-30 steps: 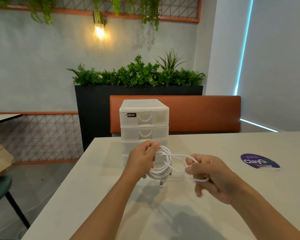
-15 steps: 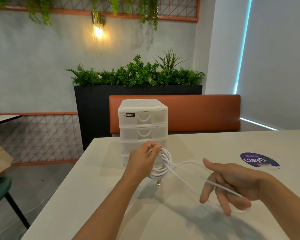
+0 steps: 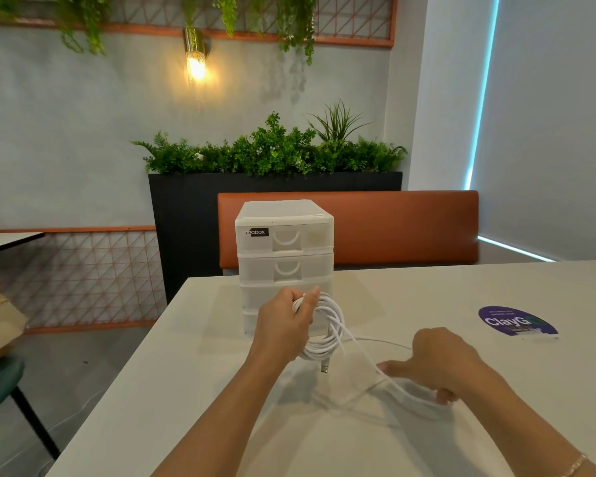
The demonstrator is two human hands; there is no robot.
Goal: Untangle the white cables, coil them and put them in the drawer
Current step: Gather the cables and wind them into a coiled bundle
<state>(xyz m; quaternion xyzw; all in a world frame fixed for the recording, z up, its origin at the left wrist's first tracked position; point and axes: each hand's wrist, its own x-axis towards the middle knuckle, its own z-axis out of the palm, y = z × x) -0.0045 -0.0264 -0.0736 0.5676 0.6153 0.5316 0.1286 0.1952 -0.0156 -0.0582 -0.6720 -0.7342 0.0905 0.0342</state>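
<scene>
There is a single view, from a camera on the person's head, set above the near edge of the white desk (image 3: 496,287) and facing forward and somewhat down across it toward the far wall. It sits close to the work: both forearms enter from the bottom edge, the left hand (image 3: 284,327) and right hand (image 3: 439,364) fill the lower middle, and the white drawer unit (image 3: 284,249) stands just beyond them at the desk's far left part. The wide lens also takes in the orange bench back (image 3: 403,228), the planter of greenery (image 3: 272,153), the wall lamp (image 3: 196,60) high up, and floor off the desk's left side.
</scene>
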